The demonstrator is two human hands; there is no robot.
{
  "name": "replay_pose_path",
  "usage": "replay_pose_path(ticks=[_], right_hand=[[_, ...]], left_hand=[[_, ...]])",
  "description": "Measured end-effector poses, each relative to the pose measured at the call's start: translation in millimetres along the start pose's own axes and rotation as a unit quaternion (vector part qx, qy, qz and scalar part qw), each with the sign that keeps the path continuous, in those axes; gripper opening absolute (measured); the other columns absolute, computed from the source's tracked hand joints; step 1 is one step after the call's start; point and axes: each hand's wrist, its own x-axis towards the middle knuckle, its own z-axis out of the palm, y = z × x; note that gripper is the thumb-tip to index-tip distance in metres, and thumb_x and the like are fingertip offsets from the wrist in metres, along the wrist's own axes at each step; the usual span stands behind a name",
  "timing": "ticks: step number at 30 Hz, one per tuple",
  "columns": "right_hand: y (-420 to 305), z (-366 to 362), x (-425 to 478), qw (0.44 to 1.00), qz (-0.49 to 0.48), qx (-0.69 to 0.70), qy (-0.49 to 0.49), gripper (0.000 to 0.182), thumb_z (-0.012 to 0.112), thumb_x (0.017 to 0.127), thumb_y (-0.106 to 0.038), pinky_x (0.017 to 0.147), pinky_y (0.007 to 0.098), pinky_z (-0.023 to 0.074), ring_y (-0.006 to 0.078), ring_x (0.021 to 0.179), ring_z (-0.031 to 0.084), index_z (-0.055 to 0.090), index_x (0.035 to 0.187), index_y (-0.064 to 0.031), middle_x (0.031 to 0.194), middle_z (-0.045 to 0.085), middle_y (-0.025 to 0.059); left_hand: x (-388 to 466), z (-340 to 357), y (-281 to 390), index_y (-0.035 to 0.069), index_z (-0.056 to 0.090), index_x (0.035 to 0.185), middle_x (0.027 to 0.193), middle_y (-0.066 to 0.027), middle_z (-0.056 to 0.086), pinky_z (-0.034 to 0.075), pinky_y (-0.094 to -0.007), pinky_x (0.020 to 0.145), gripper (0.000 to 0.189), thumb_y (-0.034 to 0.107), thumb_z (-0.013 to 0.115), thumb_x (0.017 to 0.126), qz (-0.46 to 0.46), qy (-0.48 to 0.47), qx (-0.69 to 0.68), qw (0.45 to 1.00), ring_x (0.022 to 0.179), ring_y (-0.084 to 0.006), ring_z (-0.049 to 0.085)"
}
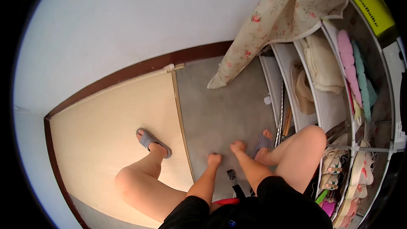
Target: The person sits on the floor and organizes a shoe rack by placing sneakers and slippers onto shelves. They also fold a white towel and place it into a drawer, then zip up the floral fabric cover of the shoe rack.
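My left hand is low over the bare grey floor, between my spread knees. Its fingers look curled into a fist, and I see nothing in it. My right hand is a short way to its right, also fist-like, with no object visible in it. The two hands are apart. Close to the right hand is my right foot in a grey slipper. Below the hands, a black strap hangs in front of my body. The undersides of both hands are hidden.
A pale board-like floor covering lies left, under my other slipper. A white-framed shelf rack on the right holds folded cloth and shoes. A floral fabric cover droops from it beside the white wall.
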Motion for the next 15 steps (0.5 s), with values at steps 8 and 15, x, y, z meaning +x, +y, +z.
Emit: replay_pose_path(ticks=[8,15], right_hand=[[-173,-177,61,0.873,-0.284,0.333,0.214,0.026,0.067,0.075,-0.013,0.080,0.0356,0.0511,0.0256,0.089,0.065,0.065,0.100,-0.0043,0.097,0.068,0.0136],[-144,-168,38,0.956,-0.255,0.089,0.116,0.034,0.071,0.072,-0.016,0.085,0.0372,0.0501,0.0272,0.096,0.064,0.065,0.104,-0.0070,0.102,0.067,0.0127]], left_hand=[[-44,-152,139,-0.003,0.059,0.115,0.107,-0.0218,0.065,0.048,-0.0372,0.087,0.041,0.022,0.058,0.083,0.098,0.194,-0.252,0.943,0.101,-0.0293,0.063],[-152,-309,241,0.007,0.058,0.117,0.108,-0.0185,0.064,0.049,-0.0411,0.083,0.036,0.026,0.057,0.087,0.282,0.093,0.110,0.948,0.096,-0.0339,0.062]])
